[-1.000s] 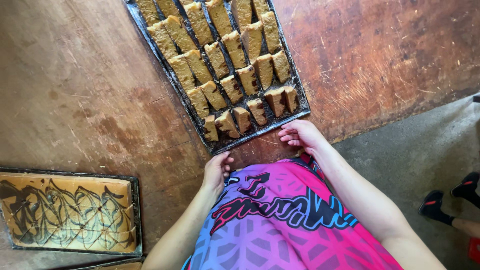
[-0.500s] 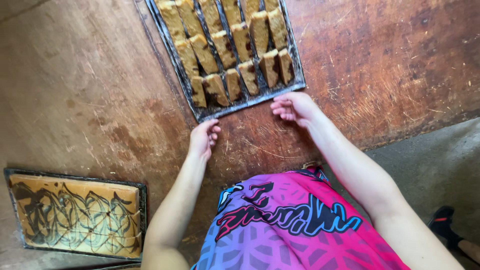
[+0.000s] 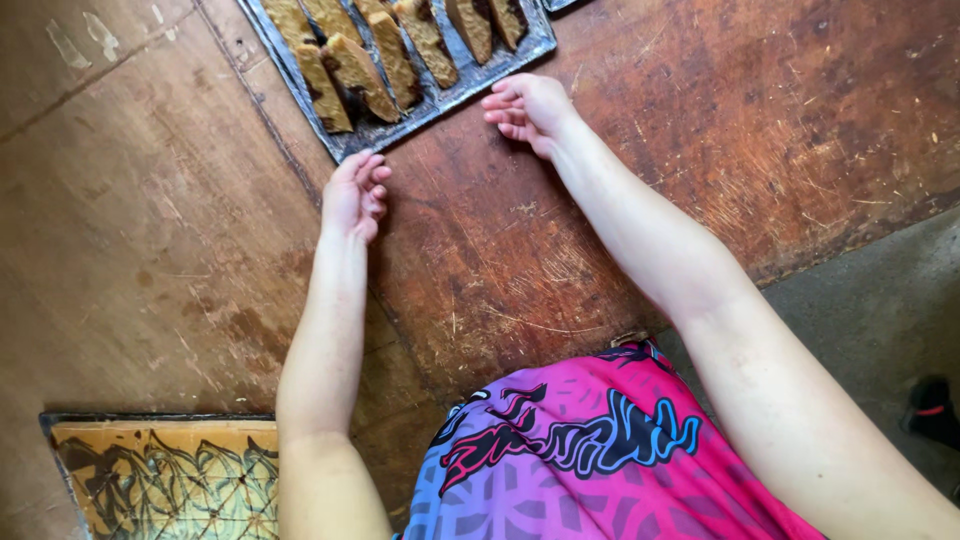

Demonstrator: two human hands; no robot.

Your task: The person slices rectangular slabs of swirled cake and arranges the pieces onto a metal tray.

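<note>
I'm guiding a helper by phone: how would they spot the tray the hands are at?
On the worn brown wooden table, look to the far edge ahead of both hands. The dark metal tray there holds rows of tan baked slices; the nearer tray holds one marbled slab instead.

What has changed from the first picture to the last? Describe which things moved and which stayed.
The dark baking tray of sliced brown pieces slid away across the wooden table, both arms stretching after it. The left hand and right hand stay open at its near edge, gripping nothing. The patterned tray stayed at the near left.
</note>
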